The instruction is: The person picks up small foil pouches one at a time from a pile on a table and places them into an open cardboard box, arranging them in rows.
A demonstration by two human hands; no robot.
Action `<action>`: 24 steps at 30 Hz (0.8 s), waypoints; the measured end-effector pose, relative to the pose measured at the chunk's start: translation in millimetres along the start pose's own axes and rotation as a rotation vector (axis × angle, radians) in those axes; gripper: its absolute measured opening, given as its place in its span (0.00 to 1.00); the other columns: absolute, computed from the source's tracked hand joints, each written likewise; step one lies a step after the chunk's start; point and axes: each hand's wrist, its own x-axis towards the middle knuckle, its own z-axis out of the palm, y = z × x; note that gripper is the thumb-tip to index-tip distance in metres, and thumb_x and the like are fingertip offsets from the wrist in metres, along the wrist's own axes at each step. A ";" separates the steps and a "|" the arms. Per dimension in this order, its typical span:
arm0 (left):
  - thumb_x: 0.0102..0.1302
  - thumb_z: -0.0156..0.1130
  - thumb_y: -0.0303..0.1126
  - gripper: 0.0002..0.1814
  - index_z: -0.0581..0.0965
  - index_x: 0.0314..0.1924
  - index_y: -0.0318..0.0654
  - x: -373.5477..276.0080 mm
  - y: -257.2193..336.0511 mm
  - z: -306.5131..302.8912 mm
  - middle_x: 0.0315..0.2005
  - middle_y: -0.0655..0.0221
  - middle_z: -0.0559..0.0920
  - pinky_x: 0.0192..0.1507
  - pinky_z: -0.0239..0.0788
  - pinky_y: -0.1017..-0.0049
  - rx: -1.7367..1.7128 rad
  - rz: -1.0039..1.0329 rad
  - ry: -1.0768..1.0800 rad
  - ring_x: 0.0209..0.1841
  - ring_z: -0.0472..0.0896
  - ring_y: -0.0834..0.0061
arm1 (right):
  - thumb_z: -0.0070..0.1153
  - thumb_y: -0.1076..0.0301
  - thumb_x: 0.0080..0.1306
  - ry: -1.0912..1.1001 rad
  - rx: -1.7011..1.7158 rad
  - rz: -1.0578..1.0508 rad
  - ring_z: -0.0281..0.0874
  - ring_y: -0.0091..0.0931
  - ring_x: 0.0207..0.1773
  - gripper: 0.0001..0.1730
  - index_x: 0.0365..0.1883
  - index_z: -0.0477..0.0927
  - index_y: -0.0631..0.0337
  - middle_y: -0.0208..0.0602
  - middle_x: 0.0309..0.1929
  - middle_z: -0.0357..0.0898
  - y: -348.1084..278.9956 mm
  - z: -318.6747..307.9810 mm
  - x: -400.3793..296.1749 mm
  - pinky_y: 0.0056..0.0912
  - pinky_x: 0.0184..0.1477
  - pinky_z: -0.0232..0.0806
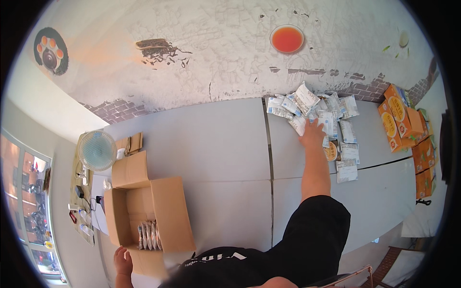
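Note:
My right hand (312, 134) reaches across the table to the near side of a loose pile of white printed sachets (306, 99). Its fingers are at the pile's edge; whether they grip a sachet cannot be seen. Close to the wrist, a sachet with an orange and black face (332, 150) lies among the white ones. At the lower left, my left hand (123, 260) is beside the near left corner of an open cardboard box (171, 212), fingers slightly apart and holding nothing visible. Inside that box, several sachets (149, 235) stand on edge in a row against the near wall.
Orange printed cartons (399, 120) are stacked at the table's right end. A round fan (97, 150) stands at the left, near folded cardboard (135, 143). Plastic bottles (85, 229) and cables lie on a wooden side surface. A dark seam (270, 154) runs between the grey tabletops (223, 151).

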 end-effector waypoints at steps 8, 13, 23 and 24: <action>0.59 0.61 0.26 0.09 0.80 0.41 0.37 19.4 52.9 -6.5 0.50 0.58 0.80 0.57 0.70 0.62 -0.097 0.113 0.048 0.54 0.77 0.56 | 0.48 0.67 0.67 0.103 0.013 -0.127 0.71 0.45 0.56 0.22 0.60 0.71 0.53 0.45 0.55 0.72 1.5 48.2 -14.8 0.49 0.47 0.71; 0.60 0.61 0.26 0.09 0.80 0.41 0.37 19.8 66.4 6.6 0.50 0.58 0.80 0.56 0.71 0.64 -0.234 0.187 0.113 0.54 0.78 0.57 | 0.46 0.65 0.67 0.097 0.021 -0.205 0.76 0.42 0.50 0.19 0.57 0.74 0.52 0.43 0.49 0.76 17.5 51.1 -57.8 0.47 0.46 0.71; 0.66 0.57 0.27 0.08 0.80 0.43 0.34 18.6 122.3 -16.4 0.52 0.56 0.79 0.52 0.73 0.66 -0.507 0.160 0.159 0.53 0.78 0.59 | 0.55 0.61 0.57 -0.009 0.164 -0.156 0.81 0.37 0.47 0.12 0.36 0.84 0.53 0.40 0.40 0.84 41.1 34.1 -188.7 0.43 0.47 0.72; 0.66 0.57 0.27 0.08 0.80 0.43 0.33 17.3 121.8 -14.6 0.52 0.55 0.79 0.52 0.73 0.66 -0.549 0.167 0.173 0.53 0.78 0.59 | 0.55 0.60 0.57 -0.027 0.171 -0.149 0.81 0.38 0.47 0.12 0.35 0.85 0.53 0.40 0.40 0.84 45.0 34.0 -201.5 0.42 0.47 0.72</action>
